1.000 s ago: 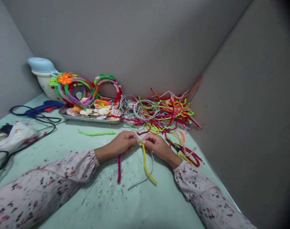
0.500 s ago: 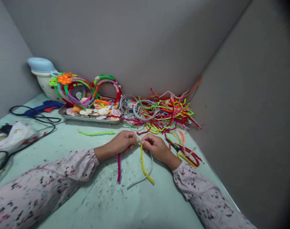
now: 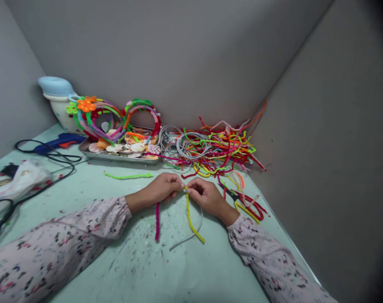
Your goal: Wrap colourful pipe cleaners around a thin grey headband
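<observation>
- At the far left of my view, a blue plastic glue gun lies beside a looped black cord.
- Upper left of centre I make out a shallow silver metal tray of shells.
- Below it lies a lime-green fuzzy strip.
- At the centre, a magenta fuzzy strip hangs below the left hand; I can't tell whether that hand pinches it.
- The left thumb and fingertips are closed narrowly on the upper end of a bright yellow fuzzy strip.
- That yellow strip droops into the lower centre of the frame, crossing a thin grey wire.
- The right hand pinches the same yellow end, its fingertips almost meeting the left's. The wire runs behind it; its hold there is hidden from me.
- Right of centre, I see dark-bladed scissors.
</observation>
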`<state>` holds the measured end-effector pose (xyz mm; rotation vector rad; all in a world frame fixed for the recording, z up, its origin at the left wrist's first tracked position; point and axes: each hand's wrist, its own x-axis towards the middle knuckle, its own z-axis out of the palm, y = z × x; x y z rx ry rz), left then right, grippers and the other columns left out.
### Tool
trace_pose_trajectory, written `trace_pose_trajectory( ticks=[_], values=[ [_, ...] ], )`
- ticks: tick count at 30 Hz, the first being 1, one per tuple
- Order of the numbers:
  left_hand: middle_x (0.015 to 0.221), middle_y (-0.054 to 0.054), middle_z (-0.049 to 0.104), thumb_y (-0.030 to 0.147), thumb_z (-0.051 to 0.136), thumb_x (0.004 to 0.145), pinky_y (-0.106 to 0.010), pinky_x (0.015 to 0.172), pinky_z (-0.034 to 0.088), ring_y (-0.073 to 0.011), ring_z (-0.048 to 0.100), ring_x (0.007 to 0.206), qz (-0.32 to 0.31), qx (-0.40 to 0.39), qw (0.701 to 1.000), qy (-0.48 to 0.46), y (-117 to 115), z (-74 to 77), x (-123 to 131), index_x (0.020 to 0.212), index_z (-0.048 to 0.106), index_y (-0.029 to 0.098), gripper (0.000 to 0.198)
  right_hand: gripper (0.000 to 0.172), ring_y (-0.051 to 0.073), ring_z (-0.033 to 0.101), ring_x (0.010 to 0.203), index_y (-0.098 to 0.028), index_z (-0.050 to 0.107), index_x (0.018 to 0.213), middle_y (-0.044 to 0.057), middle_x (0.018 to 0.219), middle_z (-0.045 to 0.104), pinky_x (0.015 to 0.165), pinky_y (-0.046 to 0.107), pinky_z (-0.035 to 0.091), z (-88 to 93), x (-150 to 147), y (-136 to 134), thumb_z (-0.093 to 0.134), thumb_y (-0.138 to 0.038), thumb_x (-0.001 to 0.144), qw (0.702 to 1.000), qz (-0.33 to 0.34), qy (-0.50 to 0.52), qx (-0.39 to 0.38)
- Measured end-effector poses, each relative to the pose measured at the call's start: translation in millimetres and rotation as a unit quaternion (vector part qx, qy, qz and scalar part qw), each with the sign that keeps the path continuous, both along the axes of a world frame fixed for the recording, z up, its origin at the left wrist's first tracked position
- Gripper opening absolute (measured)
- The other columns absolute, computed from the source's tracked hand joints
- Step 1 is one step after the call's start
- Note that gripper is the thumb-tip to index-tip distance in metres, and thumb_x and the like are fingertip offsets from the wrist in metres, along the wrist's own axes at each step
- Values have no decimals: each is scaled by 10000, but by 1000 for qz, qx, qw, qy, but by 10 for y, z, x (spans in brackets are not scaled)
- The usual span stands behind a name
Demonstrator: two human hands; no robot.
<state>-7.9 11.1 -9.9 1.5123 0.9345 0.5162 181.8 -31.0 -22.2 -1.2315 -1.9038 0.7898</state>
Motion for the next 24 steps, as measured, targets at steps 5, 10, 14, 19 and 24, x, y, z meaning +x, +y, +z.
trace_pose_trajectory(
  ticks=[5,10,14,19,24],
  values=[
    [490,57,474,347,542,766,-186,333,264,-60,380,331,-1,2,1000,-7,8,-16,0,719,527,173,181,119,113,546,626,-170,614,898,5,730,619,575,219,426,-25,-1,19,556,-251,834,999,-5,-26,24],
    [488,58,476,348,543,760,-184,337,252,-56,380,330,-1,-3,1000,-12,17,-11,1,706,514,174,184,94,125,565,661,-182,620,890,13,756,635,619,236,426,-2,-14,0,555,-219,833,993,-13,-85,81],
    [489,58,478,350,546,757,-182,336,245,-54,379,329,0,-5,1000,-10,17,-9,1,696,508,173,192,83,134,571,687,-181,628,872,22,779,643,638,245,420,20,-21,-11,561,-203,829,986,-23,-118,113],
    [487,61,471,341,543,760,-180,335,273,-54,374,329,-2,-12,1000,-23,26,-17,2,701,510,171,183,112,122,572,671,-177,622,922,18,774,643,630,230,433,19,-8,-2,558,-204,833,993,-5,-80,91],
    [489,58,474,337,541,764,-175,326,250,-54,378,330,1,-8,1000,-20,33,-18,-3,697,508,170,183,120,116,549,651,-177,608,927,5,752,613,614,225,425,1,-16,-4,569,-183,813,993,-10,-75,93]
  ],
)
